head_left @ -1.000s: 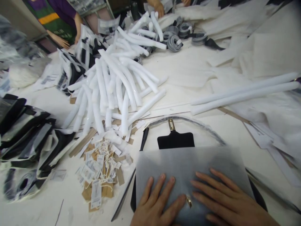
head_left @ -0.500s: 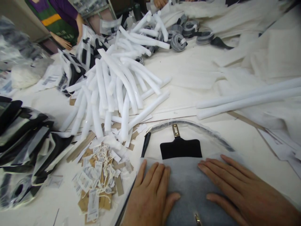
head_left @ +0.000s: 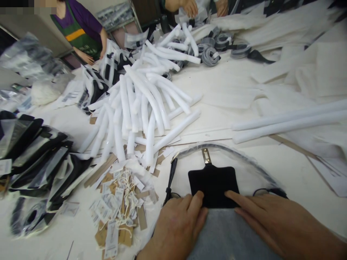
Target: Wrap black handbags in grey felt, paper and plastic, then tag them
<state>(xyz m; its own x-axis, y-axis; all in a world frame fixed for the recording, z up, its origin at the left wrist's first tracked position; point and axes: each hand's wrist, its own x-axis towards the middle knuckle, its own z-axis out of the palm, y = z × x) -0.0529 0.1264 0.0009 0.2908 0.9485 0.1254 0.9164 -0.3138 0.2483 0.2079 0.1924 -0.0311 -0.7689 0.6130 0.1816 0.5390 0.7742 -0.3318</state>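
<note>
A handbag lies before me with its black flap (head_left: 213, 184) showing and a gold clasp plate (head_left: 206, 156) at the flap's tip. Over its lower body spreads a translucent grey sheet (head_left: 222, 234), its edge crossing the flap. My left hand (head_left: 179, 224) has bent fingers closed at the sheet's left edge, with fingertips against the flap. On the other side my right hand (head_left: 273, 220) pinches the sheet's edge between thumb and forefinger, the forefinger tip on the flap. Beyond arches the plastic-wrapped handle (head_left: 235, 151); a black strap (head_left: 170, 177) hangs at its left end.
White foam-like rolls (head_left: 146, 97) are heaped ahead. Paper tags with strings (head_left: 119, 202) lie left of the bag, beside plastic-wrapped black items (head_left: 46, 155). Two long white rolls (head_left: 290, 124) lie to the right. A co-worker in an apron (head_left: 84, 36) and another person's hands (head_left: 189, 8) are across the table.
The sheet's edge has come down toward me, baring more of the black flap. My hands, flat on the sheet before, have drawn in with bent fingers at its edge. The view has shifted slightly.
</note>
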